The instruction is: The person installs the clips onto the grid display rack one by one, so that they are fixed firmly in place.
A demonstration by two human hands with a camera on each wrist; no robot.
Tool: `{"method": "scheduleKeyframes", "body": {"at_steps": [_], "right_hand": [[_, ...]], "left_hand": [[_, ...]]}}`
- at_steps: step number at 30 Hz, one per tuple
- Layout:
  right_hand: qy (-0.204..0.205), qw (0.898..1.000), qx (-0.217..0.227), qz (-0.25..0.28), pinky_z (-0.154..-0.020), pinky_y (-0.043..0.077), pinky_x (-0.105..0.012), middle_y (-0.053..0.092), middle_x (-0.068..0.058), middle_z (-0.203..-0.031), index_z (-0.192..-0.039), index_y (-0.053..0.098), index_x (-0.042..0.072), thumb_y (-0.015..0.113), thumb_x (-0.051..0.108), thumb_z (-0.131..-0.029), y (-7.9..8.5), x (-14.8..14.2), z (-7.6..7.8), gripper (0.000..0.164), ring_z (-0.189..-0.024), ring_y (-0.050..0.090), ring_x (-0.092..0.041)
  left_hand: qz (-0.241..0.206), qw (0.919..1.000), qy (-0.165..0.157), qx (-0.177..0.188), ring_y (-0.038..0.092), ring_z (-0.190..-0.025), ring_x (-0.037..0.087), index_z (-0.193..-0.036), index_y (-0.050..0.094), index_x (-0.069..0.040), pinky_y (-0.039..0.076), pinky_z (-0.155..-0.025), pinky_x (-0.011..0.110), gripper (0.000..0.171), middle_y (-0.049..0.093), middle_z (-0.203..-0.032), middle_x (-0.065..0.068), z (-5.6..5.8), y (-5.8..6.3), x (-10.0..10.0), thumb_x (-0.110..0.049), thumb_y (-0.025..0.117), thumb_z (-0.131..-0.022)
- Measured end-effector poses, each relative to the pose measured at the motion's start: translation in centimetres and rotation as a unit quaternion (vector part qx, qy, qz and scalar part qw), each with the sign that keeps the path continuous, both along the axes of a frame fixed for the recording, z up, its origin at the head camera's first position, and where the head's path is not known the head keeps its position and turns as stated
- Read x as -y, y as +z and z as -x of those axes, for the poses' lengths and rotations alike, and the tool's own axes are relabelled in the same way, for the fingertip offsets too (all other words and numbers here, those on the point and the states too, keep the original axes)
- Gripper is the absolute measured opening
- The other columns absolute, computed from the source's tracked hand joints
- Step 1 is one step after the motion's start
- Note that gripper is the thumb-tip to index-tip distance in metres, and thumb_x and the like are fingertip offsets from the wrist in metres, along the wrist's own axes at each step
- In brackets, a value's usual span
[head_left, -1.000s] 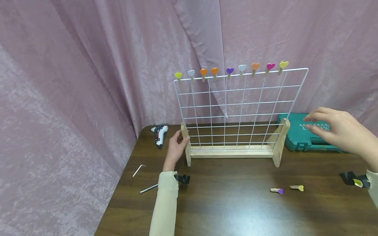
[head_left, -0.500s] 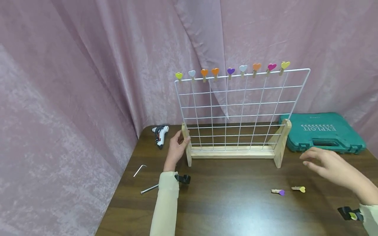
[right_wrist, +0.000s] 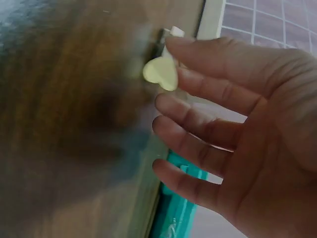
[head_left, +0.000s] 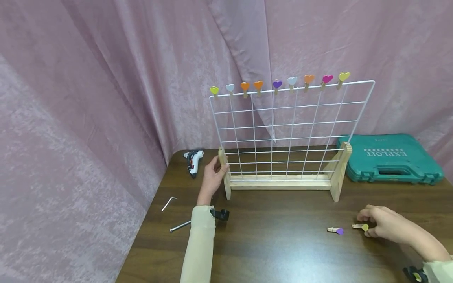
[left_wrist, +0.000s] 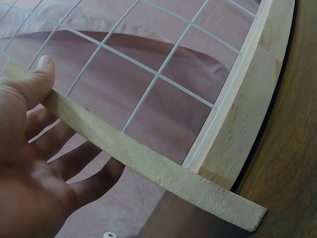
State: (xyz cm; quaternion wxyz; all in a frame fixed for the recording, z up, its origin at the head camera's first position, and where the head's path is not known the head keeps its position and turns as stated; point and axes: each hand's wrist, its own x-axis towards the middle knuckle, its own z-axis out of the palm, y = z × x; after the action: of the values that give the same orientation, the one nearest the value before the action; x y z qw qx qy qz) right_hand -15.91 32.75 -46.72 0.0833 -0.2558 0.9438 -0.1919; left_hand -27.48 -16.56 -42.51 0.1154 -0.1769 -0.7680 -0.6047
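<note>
My left hand (head_left: 212,177) holds the left wooden upright of a stand (head_left: 279,184), which bears a white wire grid (head_left: 291,125). The left wrist view shows the thumb on one face of the upright (left_wrist: 133,153) and the fingers behind it. Along the grid's top wire is a row of small clothespins with coloured hearts, among them a purple one (head_left: 277,84). Low over the table, my right hand (head_left: 385,224) has its thumb and forefinger on either side of a yellow-heart clothespin (head_left: 360,226), fingertips right at it. A purple-heart clothespin (head_left: 335,230) lies just left of it.
A green tool case (head_left: 393,157) stands at the back right, behind the right hand. On the left lie a white glue gun (head_left: 194,162), a hex key (head_left: 169,203) and a metal bolt (head_left: 180,226), partly behind the left sleeve. Pink curtains (head_left: 141,78) hang behind the wooden table (head_left: 269,243).
My right hand has come down from in front of the green case to the yellow-heart clothespin on the table. My left hand has stayed on the upright.
</note>
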Motion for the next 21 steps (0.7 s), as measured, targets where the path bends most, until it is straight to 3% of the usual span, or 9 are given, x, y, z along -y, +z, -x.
{"method": "scheduleKeyframes", "body": {"at_steps": [5,9,21], "right_hand": [[-0.004,1.0,-0.006,-0.007,-0.055,0.043,-0.025,0.051,0.011,-0.083,-0.085,0.065,0.021,0.081,0.016,-0.065,-0.5,0.08,-0.12,0.026,-0.07,0.049,-0.003],[-0.009,1.0,-0.012,0.0,-0.052,0.037,-0.023,0.047,0.013,-0.078,-0.077,0.059,0.024,0.08,0.011,-0.065,-0.61,0.11,-0.33,0.027,-0.066,0.041,-0.001],[-0.022,1.0,0.013,0.003,-0.051,0.03,-0.021,0.042,0.009,-0.071,-0.072,0.053,0.02,0.079,0.01,-0.066,-0.87,-0.09,-0.29,0.029,-0.062,0.036,-0.001]], "left_hand": [[-0.011,0.9999,-0.01,-0.002,0.05,-0.114,0.041,-0.129,0.047,0.004,0.045,-0.094,0.04,0.042,0.054,-0.124,0.022,0.05,-0.18,0.01,-0.01,0.058,-0.091],[-0.013,0.9999,-0.009,-0.004,0.051,-0.113,0.04,-0.128,0.048,0.004,0.045,-0.094,0.04,0.041,0.055,-0.123,0.022,0.09,-0.25,0.01,-0.009,0.058,-0.091],[-0.013,0.9999,-0.005,0.006,0.052,-0.114,0.033,-0.129,0.048,0.002,0.045,-0.094,0.038,0.039,0.055,-0.124,0.02,0.01,-0.18,-0.01,-0.006,0.057,-0.091]]}}
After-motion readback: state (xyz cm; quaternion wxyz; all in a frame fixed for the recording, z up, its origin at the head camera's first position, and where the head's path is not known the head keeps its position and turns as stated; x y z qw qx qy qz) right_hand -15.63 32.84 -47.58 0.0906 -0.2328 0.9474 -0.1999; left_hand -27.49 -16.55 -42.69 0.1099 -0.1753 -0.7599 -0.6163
